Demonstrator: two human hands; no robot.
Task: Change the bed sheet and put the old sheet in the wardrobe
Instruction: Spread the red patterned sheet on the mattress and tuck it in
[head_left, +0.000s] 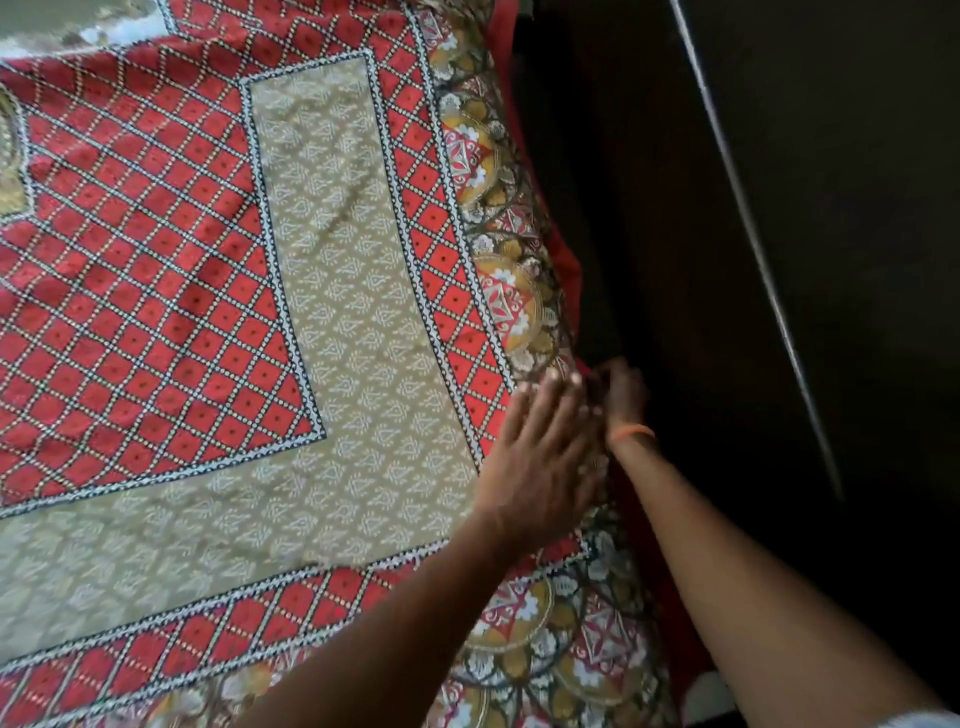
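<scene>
A patterned bed sheet (322, 291), with red lattice panels, beige bands and a floral medallion border, lies spread over the bed and fills most of the view. My left hand (545, 447) rests flat on the sheet near its right edge, fingers straight. My right hand (621, 395), with an orange band on the wrist, is at that same edge with fingers curled into the cloth where it drops over the side of the bed. What the fingers hold is blurred.
A dark gap (675, 260) runs along the right side of the bed. Beyond it stands a dark panel with a thin pale edge (753, 234). A plain red strip (566, 260) shows under the sheet's border.
</scene>
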